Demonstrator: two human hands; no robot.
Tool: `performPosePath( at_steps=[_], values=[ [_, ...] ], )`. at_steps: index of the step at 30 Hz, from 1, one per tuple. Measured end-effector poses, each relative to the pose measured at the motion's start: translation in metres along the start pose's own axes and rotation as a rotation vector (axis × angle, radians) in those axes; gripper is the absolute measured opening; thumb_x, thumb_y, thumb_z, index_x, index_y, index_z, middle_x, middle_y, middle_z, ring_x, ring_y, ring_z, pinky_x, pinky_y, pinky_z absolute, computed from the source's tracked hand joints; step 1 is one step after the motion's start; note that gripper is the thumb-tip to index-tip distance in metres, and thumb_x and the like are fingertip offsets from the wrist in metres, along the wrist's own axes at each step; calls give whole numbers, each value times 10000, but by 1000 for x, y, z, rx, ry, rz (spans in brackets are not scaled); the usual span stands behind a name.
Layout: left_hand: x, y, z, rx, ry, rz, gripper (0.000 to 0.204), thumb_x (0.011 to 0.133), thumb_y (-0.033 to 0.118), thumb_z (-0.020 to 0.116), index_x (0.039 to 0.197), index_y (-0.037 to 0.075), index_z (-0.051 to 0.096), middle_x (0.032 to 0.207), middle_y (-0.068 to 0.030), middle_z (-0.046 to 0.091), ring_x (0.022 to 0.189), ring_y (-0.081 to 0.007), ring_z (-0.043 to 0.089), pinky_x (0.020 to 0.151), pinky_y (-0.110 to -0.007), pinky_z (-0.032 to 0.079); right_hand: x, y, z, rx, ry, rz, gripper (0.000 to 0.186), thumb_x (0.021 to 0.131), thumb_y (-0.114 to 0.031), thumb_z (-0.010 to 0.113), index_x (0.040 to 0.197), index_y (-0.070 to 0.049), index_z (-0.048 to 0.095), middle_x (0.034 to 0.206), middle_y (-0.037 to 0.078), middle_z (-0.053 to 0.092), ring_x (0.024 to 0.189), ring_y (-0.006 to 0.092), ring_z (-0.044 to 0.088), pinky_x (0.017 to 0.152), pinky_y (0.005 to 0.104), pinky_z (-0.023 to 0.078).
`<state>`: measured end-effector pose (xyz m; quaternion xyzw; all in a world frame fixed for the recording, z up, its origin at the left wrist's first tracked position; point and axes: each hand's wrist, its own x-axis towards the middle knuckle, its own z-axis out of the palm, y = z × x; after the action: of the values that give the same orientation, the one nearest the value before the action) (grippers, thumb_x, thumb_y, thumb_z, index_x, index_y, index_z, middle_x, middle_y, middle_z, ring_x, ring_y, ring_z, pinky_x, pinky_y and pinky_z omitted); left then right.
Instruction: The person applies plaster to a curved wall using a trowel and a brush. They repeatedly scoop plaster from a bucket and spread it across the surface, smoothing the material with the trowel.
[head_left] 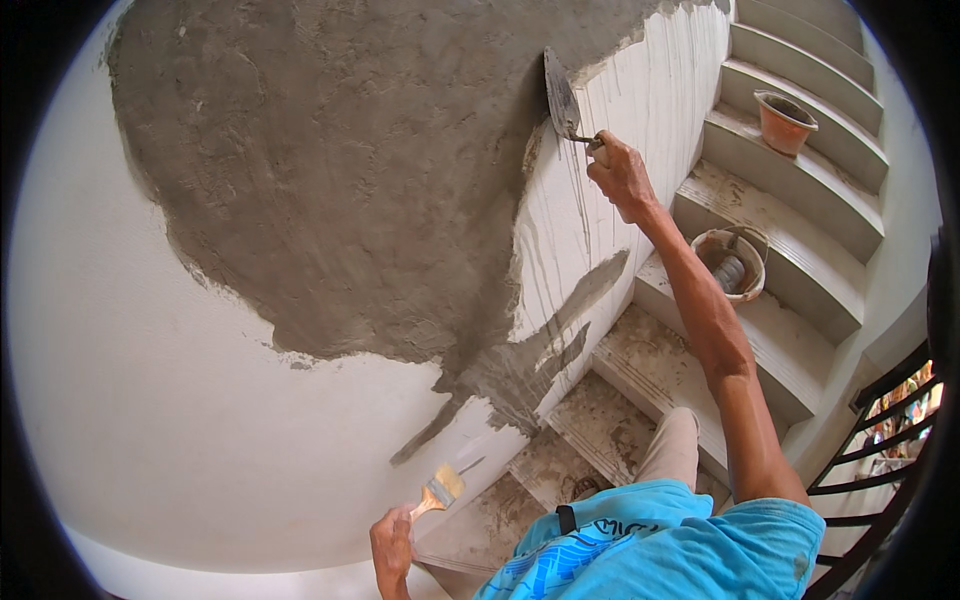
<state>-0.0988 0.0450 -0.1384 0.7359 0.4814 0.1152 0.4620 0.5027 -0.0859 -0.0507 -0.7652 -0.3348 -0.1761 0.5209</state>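
Note:
My right hand (622,177) is closed round the handle of a pointed trowel (562,98), the arm stretched up and ahead. The trowel's blade lies against or very near the wall, at the right edge of a wide patch of wet grey mortar (330,170). Low on the left, my left hand (391,540) grips a flat paintbrush (441,488) by its wooden handle. The brush's pale bristles are close to the white wall (150,390), below the smeared lower tip of the mortar; I cannot tell whether they touch it.
Stairs (765,200) spotted with mortar climb along the wall's right side. An orange-brown bucket (785,122) stands on a higher step. Lower down is a white bucket (752,290) with a wire handle and a grey cylindrical thing inside. A dark metal railing (868,487) curves at the right.

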Motion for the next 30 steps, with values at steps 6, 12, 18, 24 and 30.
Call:
performPosePath(
  at_steps=[6, 12, 18, 24, 30],
  values=[
    [0, -17, -1, -3, 7, -44, 337, 972, 202, 503, 1121, -32, 693, 649, -44, 502, 457, -136, 479, 405, -293, 440, -15, -3, -2, -93, -120, -77, 265, 779, -46, 577, 1040, 1, 571, 773, 250, 663, 759, 424, 682, 721, 486, 524],
    [9, -2, 8, 32, -44, -58, 346, 974, 217, 503, 1135, -20, 697, 654, -46, 503, 459, -137, 477, 408, -297, 444, -51, -12, 17, -105, -171, -129, 251, 788, -41, 591, 1031, -41, 525, 754, 250, 653, 781, 456, 670, 685, 524, 523],
    [17, 3, 14, 49, -90, -3, 355, 975, 231, 500, 1147, -13, 693, 657, -47, 495, 457, -133, 471, 411, -298, 443, -94, -34, 52, -163, -213, -122, 203, 814, -15, 587, 964, -2, 450, 748, 225, 636, 737, 435, 668, 648, 517, 535],
    [21, -1, 23, 35, -101, -20, 361, 971, 239, 509, 1154, -13, 692, 651, -40, 485, 463, -132, 470, 414, -302, 435, -141, -20, 102, -147, -142, -209, 269, 847, -46, 583, 1025, -1, 386, 888, 252, 578, 759, 457, 616, 665, 542, 491],
    [0, -11, 15, 11, -60, -36, 349, 972, 215, 504, 1158, -12, 692, 643, -28, 479, 463, -126, 466, 404, -285, 432, -154, -41, 67, -40, -216, -53, 237, 840, -61, 603, 979, -17, 417, 806, 239, 601, 789, 457, 626, 667, 516, 488]
  ],
)
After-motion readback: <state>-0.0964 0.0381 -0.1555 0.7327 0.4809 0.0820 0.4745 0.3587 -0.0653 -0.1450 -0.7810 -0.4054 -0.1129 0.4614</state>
